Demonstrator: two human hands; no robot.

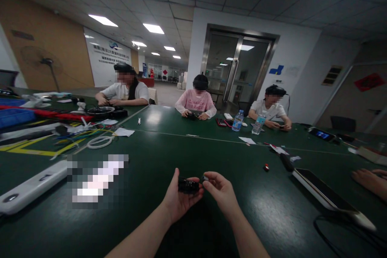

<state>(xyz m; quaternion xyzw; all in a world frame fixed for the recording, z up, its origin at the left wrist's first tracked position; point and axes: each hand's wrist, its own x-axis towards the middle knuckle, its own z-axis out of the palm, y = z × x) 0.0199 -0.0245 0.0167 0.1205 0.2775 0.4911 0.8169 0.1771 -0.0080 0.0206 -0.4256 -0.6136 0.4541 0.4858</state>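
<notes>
Over the green table (145,217), my left hand (181,203) holds a small black device (188,186) on its upturned palm and fingers, with the thumb pointing up. Close beside it on the right, my right hand (220,188) pinches a small grey piece (205,178) between thumb and fingertips. The piece is near the right end of the black device; whether they touch I cannot tell. Fine details of both are too dark and small to make out.
A white elongated device (33,185) lies at the left, a flat screen device (320,189) with a cable at the right. A small red object (266,167) and bottles (238,121) stand farther back. Three people sit opposite; another person's hand (370,181) is at the right edge.
</notes>
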